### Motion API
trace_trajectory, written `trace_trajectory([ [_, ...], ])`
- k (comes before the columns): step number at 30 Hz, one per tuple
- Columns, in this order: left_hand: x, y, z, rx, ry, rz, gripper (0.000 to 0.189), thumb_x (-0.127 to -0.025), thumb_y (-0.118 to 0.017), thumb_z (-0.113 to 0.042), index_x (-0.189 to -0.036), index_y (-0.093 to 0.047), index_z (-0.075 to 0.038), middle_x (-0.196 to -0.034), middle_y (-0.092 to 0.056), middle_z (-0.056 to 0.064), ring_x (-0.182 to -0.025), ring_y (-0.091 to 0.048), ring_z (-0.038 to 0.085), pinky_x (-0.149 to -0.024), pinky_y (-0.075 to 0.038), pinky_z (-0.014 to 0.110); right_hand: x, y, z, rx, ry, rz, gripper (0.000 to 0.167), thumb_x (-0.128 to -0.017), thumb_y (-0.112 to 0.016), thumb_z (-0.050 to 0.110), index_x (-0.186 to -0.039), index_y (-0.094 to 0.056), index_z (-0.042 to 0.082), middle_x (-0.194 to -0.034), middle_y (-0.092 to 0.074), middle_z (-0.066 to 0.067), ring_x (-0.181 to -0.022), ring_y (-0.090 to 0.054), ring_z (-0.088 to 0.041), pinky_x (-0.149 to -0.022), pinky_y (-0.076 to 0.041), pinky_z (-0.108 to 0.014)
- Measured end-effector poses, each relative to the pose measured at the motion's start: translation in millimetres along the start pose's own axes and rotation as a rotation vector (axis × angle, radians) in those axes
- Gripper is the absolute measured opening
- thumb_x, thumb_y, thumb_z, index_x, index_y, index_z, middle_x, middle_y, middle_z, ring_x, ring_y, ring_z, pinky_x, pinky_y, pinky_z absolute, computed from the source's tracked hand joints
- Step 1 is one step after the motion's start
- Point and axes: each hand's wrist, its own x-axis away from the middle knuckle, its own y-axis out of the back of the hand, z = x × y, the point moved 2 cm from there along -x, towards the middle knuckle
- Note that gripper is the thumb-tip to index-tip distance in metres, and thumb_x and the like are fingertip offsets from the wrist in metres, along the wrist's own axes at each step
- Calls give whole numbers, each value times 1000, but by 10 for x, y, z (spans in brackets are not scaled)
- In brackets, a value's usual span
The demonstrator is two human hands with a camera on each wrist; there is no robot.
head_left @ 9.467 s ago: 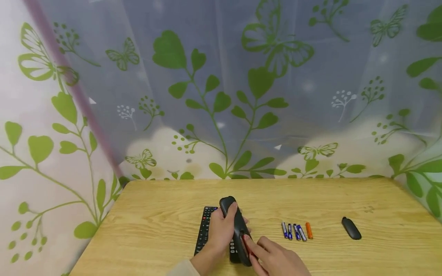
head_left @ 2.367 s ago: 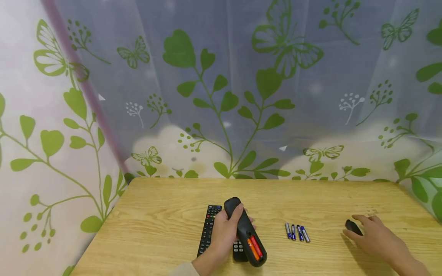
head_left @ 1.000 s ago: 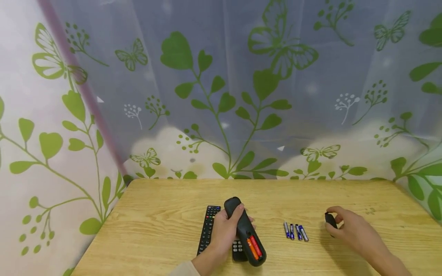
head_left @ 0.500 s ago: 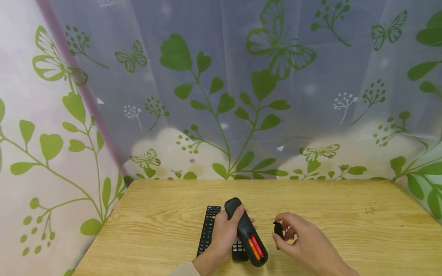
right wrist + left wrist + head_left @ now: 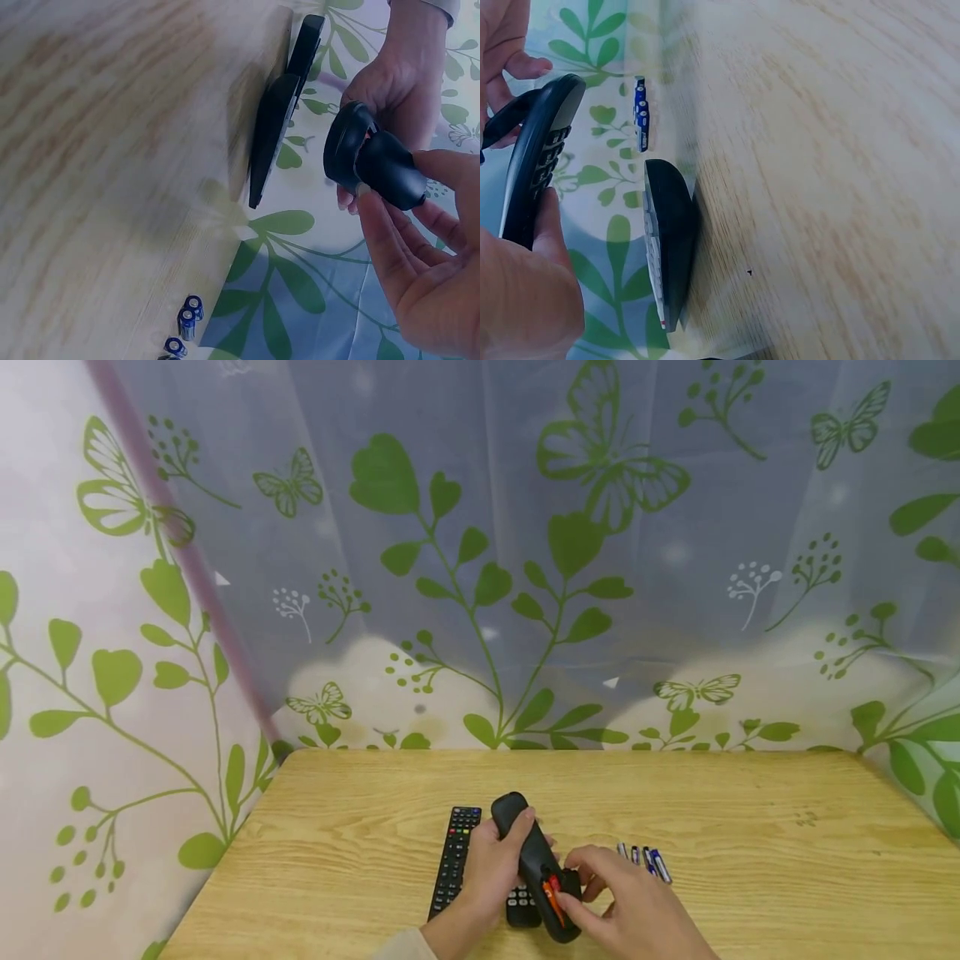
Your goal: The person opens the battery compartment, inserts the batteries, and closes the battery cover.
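My left hand (image 5: 491, 864) grips a black remote control (image 5: 531, 852), its back turned up and its battery compartment uncovered. Orange-red batteries (image 5: 552, 900) lie inside that compartment, partly hidden by fingers. Between the thumb and fingers of my right hand (image 5: 626, 897) is a small black battery cover (image 5: 391, 171), held tilted right at the remote's lower end. In the right wrist view the cover's edge meets or nearly meets the remote (image 5: 346, 146); whether it is seated I cannot tell. From the left wrist view, the remote's keypad side (image 5: 549, 157) faces the table.
Two more remotes lie on the wooden table (image 5: 337, 827): a long black one (image 5: 453, 860) left of my left hand, and another (image 5: 521, 906) below the held remote. Several blue-and-silver batteries (image 5: 647, 860) lie behind my right hand. A patterned curtain (image 5: 480, 568) hangs behind the table.
My right hand picked up the battery cover from the table's right side and carried it left to the remote. The orange battery from the table now sits in the compartment. My left hand stayed nearly still.
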Motion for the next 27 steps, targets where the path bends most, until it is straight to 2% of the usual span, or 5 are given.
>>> trace_trajectory([
  [7, 8, 1, 8, 2, -14, -10, 44, -97, -56, -34, -114, -56, 7, -92, -69, 20, -84, -69, 34, -67, -58, 36, -5, -34, -3, -4, -17, 18, 29, -88, -68, 40, -104, -63, 17, -86, -57, 11, -68, -55, -2, -50, -47, -20],
  [15, 29, 16, 33, 3, -13, -1, 43, -98, -54, -34, -113, -56, 6, -89, -69, 17, -80, -70, 30, -65, -58, 36, 31, -102, -24, -37, 103, -51, 25, -89, -69, 31, -108, -64, 16, -92, -61, 7, -68, -53, 1, -50, -48, -19],
  [22, 27, 1, 63, 11, -5, 8, 40, -98, -54, -34, -110, -59, 4, -88, -69, 16, -75, -70, 25, -60, -58, 35, 57, -157, -61, -11, 133, -89, 25, -90, -67, 33, -110, -67, 19, -97, -57, 7, -69, -52, 0, -51, -47, -18],
  [27, 33, -2, 39, 7, 3, 10, 44, -98, -54, -36, -112, -58, 5, -89, -69, 15, -76, -70, 24, -63, -58, 35, 66, -196, -106, -29, 197, -139, 26, -87, -70, 27, -111, -69, 16, -100, -54, 5, -70, -50, -1, -50, -46, -18],
])
